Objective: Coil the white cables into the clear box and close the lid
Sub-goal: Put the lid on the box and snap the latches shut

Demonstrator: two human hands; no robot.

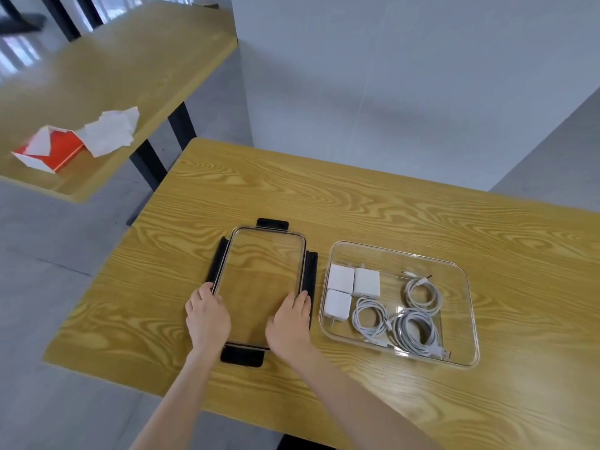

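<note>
The clear box (467, 306) sits open on the wooden table, right of centre. Inside it lie three coiled white cables (412, 329) and three white charger plugs (352, 285). To its left the clear lid (259, 264) lies flat on the table, with black clasps (310, 271) folded out on its sides. My left hand (207, 316) grips the lid's near left edge. On the near right edge my right hand (290, 323) holds the lid beside a clasp. Both hands cover the lid's near corners.
The wooden table (373, 203) extends behind and to the right of the box. A second table at the left carries a red and white carton (52, 149) and crumpled white paper (110, 131). A grey wall stands behind.
</note>
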